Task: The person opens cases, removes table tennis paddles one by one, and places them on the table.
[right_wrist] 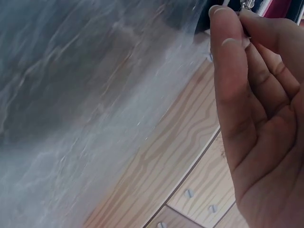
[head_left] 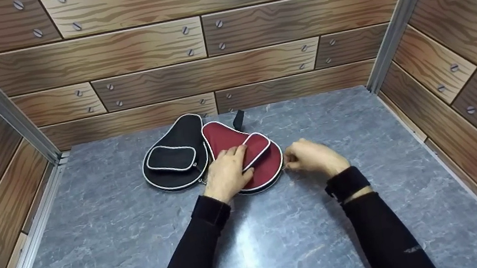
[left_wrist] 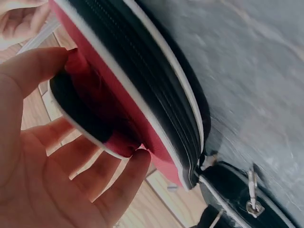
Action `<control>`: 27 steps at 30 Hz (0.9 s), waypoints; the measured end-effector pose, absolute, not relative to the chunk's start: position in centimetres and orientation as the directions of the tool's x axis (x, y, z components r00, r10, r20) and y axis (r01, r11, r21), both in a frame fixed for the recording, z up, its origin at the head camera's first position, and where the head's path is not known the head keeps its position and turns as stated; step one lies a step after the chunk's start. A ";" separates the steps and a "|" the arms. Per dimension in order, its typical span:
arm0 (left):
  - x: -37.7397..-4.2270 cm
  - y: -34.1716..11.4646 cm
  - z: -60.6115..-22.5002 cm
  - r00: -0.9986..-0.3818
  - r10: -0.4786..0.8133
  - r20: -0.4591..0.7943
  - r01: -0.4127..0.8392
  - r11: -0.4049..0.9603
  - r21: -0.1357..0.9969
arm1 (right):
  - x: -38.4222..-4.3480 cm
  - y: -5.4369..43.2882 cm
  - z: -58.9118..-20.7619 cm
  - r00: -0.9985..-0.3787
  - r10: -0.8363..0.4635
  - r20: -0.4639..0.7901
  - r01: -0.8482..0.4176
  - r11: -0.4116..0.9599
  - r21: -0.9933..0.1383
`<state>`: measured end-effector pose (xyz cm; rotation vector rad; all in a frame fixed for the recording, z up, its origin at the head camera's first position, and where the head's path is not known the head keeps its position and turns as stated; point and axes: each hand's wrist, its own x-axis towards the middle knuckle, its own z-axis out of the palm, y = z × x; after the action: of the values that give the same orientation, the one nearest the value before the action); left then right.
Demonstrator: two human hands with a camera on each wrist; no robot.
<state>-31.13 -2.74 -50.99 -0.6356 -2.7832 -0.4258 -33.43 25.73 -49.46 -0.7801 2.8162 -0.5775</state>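
Observation:
A red paddle-shaped zip case [head_left: 223, 137] with white piping lies on the grey table. My left hand [head_left: 227, 172] rests on it, fingers spread over its small front pocket [head_left: 258, 143]. In the left wrist view the pocket [left_wrist: 95, 90] gapes, with the thumb at one end and the little finger at the other. The main zipper [left_wrist: 142, 61] runs along the black side band. At the case's right edge, my right hand [head_left: 309, 157] pinches a zipper pull between thumb and index finger. Its metal slider [right_wrist: 247, 4] shows just past the fingertips; the pull itself is mostly hidden.
A black case [head_left: 184, 134] of the same shape lies left of the red one, close against it, with its own small pocket [head_left: 171, 158]. A black strap [head_left: 239, 119] sticks out behind the red case. Wood-patterned walls [head_left: 145, 43] enclose the table at back and sides.

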 end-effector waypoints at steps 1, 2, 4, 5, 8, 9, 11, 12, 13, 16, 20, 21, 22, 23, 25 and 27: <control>-31.1 -2.6 -50.9 -0.872 0.384 0.304 0.458 0.860 0.226 | -33.5 26.0 -49.5 -0.852 -0.520 -0.051 -0.457 0.789 -0.410; -31.0 -2.5 -50.9 -0.871 0.388 0.299 0.461 0.858 0.228 | -33.5 26.2 -49.5 -0.854 -0.518 -0.049 -0.455 0.789 -0.413; -30.9 -2.3 -50.9 -0.871 0.395 0.290 0.465 0.854 0.233 | -33.6 26.7 -49.5 -0.858 -0.513 -0.040 -0.451 0.787 -0.420; -30.8 -2.2 -50.8 -0.871 0.400 0.287 0.468 0.852 0.235 | -33.6 27.0 -49.5 -0.859 -0.511 -0.034 -0.452 0.786 -0.421; -30.6 -1.7 -50.8 -0.865 0.416 0.280 0.482 0.844 0.236 | -33.8 27.8 -49.6 -0.866 -0.500 -0.015 -0.449 0.790 -0.418; -30.5 -1.5 -50.8 -0.863 0.422 0.278 0.487 0.841 0.234 | -33.9 28.0 -49.6 -0.869 -0.495 -0.011 -0.446 0.792 -0.417; -30.3 -1.2 -50.8 -0.856 0.435 0.279 0.499 0.837 0.226 | -34.1 28.5 -49.7 -0.874 -0.486 -0.005 -0.441 0.798 -0.409; -30.2 -1.0 -50.8 -0.852 0.442 0.281 0.505 0.835 0.218 | -34.2 28.6 -49.8 -0.876 -0.481 -0.002 -0.439 0.802 -0.405; -30.1 -0.9 -50.8 -0.849 0.447 0.280 0.509 0.834 0.211 | -34.3 28.8 -49.8 -0.878 -0.479 0.001 -0.439 0.803 -0.403; -29.8 -0.5 -50.8 -0.844 0.459 0.278 0.517 0.834 0.193 | -34.5 29.1 -50.0 -0.877 -0.480 0.020 -0.450 0.807 -0.383; -29.4 -0.3 -50.6 -0.831 0.479 0.282 0.536 0.825 0.178 | -34.8 29.4 -50.2 -0.883 -0.468 0.048 -0.452 0.815 -0.363; -29.4 -0.3 -50.6 -0.829 0.485 0.279 0.541 0.822 0.177 | -34.9 29.5 -50.3 -0.887 -0.458 0.054 -0.446 0.820 -0.358; -29.3 -0.2 -50.6 -0.825 0.492 0.277 0.547 0.818 0.178 | -34.9 29.6 -50.3 -0.892 -0.448 0.064 -0.440 0.824 -0.356; -29.3 -0.2 -50.5 -0.823 0.499 0.273 0.553 0.813 0.183 | -35.0 29.7 -50.3 -0.897 -0.437 0.074 -0.433 0.829 -0.354; -29.3 -0.1 -50.4 -0.816 0.514 0.266 0.568 0.800 0.195 | -35.1 29.9 -50.5 -0.905 -0.414 0.098 -0.421 0.839 -0.345; -29.4 0.0 -50.5 -0.805 0.535 0.257 0.587 0.782 0.211 | -35.2 30.2 -50.6 -0.910 -0.395 0.124 -0.413 0.848 -0.332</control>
<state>-29.40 -0.04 -50.46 -0.8865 -2.7907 -0.4200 -35.19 30.15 -50.61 -0.6716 3.0686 -0.5699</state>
